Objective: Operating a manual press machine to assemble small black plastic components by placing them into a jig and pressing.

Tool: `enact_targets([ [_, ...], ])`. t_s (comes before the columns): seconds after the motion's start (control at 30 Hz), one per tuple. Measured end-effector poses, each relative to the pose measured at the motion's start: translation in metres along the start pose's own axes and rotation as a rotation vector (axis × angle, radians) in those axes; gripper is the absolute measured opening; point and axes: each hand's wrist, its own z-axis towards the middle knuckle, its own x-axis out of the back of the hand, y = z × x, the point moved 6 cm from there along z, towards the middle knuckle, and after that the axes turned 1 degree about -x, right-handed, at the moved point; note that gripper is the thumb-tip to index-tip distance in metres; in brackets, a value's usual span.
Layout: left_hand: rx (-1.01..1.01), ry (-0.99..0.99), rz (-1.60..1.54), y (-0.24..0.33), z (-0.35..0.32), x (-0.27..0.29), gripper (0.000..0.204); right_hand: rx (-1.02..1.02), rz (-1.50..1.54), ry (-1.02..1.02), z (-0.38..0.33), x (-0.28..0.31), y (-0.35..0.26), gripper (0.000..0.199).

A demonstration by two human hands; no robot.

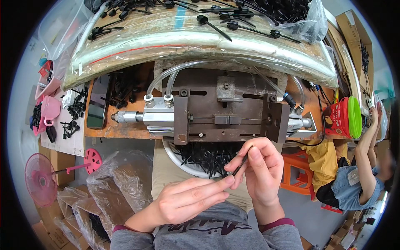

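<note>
A thin black plastic rod (240,167) slants between my two hands. My right hand (263,173) pinches its upper end between thumb and fingertips. The fingertips of my left hand (189,201) close on the lower end, which they mostly hide. Below the bench edge, a white basin (170,153) full of black rod-like parts (204,156) sits just beyond my hands. Farther off stands a dark metal fixture (208,100) with a small grey block (224,120) at its middle and thin pins pointing in from both sides.
A padded shelf (166,46) with black stemmed parts (212,27) overhangs the bench. Clear hoses (187,66) reach the fixture. A phone (98,102) lies left; a red tub (336,118) stands right. Left are a pink fan (41,179) and bagged boxes (137,179). Another person (358,183) sits right.
</note>
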Motion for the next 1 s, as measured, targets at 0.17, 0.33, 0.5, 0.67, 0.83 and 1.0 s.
enact_targets([
  [0.17,-0.002,-0.003,0.002,-0.0002,-0.0007,-0.0004,0.033,-0.012,0.035,0.001,0.001,-0.0001,0.0012,0.021],
  [0.33,0.011,-0.004,-0.002,-0.0008,-0.0001,-0.0005,0.033,0.013,-0.001,0.001,-0.0005,-0.0011,0.0005,0.019],
  [0.5,0.023,0.006,-0.034,-0.0025,0.0014,-0.0002,0.033,0.038,-0.029,-0.025,-0.002,-0.0022,0.0003,0.018],
  [0.67,0.032,0.024,-0.038,-0.0046,0.0004,-0.0013,0.032,0.024,-0.026,-0.039,-0.0024,-0.0034,0.0021,0.019],
  [0.83,0.045,0.021,-0.034,-0.006,0.0009,-0.0013,0.032,0.028,-0.039,-0.037,-0.0032,-0.0046,0.0035,0.019],
  [1.0,0.052,0.015,-0.036,-0.0079,-0.0016,-0.0027,0.033,0.024,-0.039,-0.041,-0.0037,-0.0044,0.0043,0.019],
])
